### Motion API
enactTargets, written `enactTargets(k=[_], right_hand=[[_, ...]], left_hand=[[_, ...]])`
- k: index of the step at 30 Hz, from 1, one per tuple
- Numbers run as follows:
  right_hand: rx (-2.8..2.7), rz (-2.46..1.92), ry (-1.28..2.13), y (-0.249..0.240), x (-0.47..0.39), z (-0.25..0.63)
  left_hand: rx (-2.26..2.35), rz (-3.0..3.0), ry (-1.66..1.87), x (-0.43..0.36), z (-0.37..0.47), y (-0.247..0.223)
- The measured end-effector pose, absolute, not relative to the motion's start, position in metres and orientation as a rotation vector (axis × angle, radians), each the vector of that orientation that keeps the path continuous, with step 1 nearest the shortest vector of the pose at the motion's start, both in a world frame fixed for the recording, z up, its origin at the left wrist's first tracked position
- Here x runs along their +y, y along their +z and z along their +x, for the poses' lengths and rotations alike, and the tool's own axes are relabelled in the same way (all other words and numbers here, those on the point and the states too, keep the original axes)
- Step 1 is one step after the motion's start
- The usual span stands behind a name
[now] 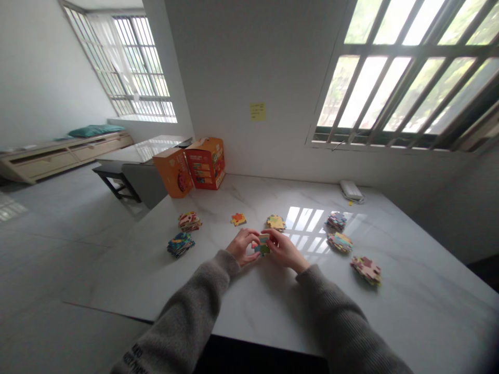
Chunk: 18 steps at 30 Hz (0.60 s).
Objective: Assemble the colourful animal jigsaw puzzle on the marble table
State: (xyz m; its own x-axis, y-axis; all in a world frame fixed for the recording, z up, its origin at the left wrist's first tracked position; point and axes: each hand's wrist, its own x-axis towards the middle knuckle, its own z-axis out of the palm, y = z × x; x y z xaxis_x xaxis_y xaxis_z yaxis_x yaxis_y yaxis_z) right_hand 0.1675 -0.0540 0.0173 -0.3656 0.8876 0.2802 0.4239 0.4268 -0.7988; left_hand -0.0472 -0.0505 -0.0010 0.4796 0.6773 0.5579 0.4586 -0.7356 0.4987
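The work is judged to be partway through: jigsaw pieces lie in separate piles, while the held pieces are at the near middle of the worktop, between the hands. The left hand pinches their left edge between curved fingers and thumb; the right hand grips the right edge. Whether these pieces are interlocked cannot be determined. Beyond them lie a yellow pile and a small orange stack. At left are a red-and-cream pile and a blue-green pile; at right, a purple-blue pile, a pale multicoloured pile and a pink pile. These piles appear unassembled, so most joining, if required, remains outstanding. Materials: the pieces are flat, apparently thick card, with rounded tabs and sockets and printed faces. The worktop is smooth, glossy and white with grey marble-type veining. Two rectangular printed cartons, one orange and one red-orange, stand upright at the far left. The sleeves are soft grey knit with ribbed cuffs.
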Motion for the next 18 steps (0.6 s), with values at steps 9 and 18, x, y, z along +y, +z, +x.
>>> enactTargets(k=[9, 18], right_hand=[[-1.825, -1.325, 0.745, 0.012, -0.041, 0.215], [-2.114, -1.504, 0.362, 0.003, -0.045, 0.184]], left_hand=[[1.210, 2.564, 0.777, -0.037, -0.059, -0.026], [1.278, 2.486, 0.808, -0.034, -0.073, -0.024]])
